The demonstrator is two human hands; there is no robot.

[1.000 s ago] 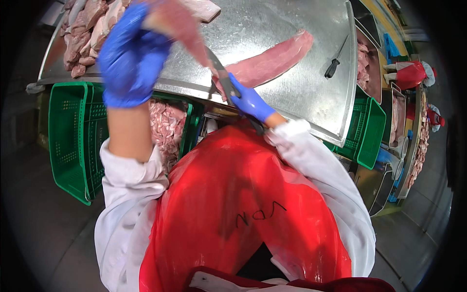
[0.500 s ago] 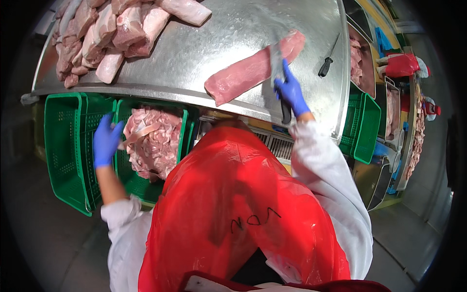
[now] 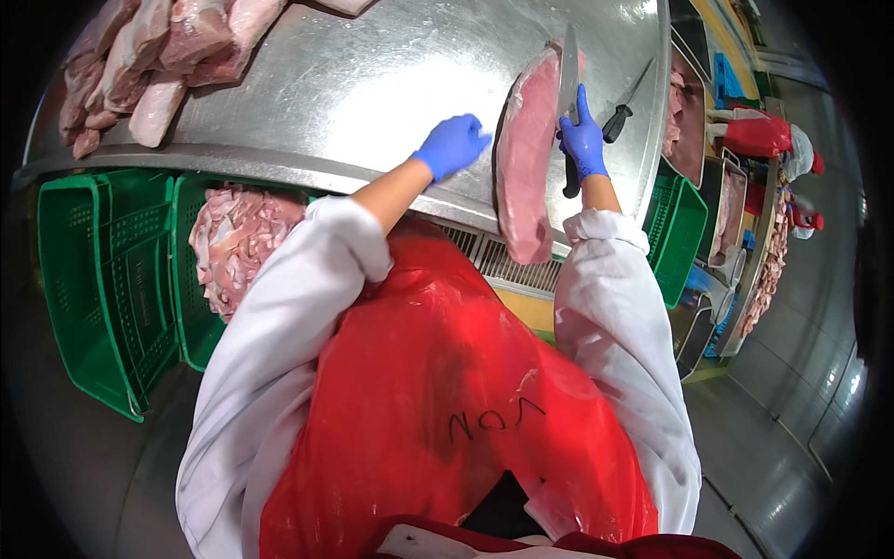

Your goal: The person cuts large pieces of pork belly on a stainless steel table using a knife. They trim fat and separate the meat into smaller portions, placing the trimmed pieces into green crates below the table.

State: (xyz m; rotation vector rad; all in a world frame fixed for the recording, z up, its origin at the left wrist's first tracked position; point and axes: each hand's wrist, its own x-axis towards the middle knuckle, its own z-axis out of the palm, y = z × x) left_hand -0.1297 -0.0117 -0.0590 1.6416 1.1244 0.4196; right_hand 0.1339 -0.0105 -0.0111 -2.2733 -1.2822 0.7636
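Observation:
A long pink pork loin [image 3: 524,154] lies on the steel table, its length pointing toward me and its near end jutting over the front edge. My right hand [image 3: 584,144], blue-gloved, is closed round a knife [image 3: 569,65] with a black handle, one finger stretched up. The blade points away from me, along the loin's right side near its far end. Left of the loin, my left hand [image 3: 453,146] is above the table, fingers loosely bent and apart, with nothing in it.
A second knife [image 3: 615,123] lies right on the steel table [image 3: 372,102]. Large meat pieces [image 3: 158,107] are heaped far left. Below the table edge, a green crate holds trimmings [image 3: 242,242], beside another green crate [image 3: 70,270]. Coworkers in red aprons [image 3: 759,133] stand far right.
My left hand has come from the trimmings crate up over the table. The loin has turned from slanting to pointing toward me and moved nearer. My right hand still grips the knife.

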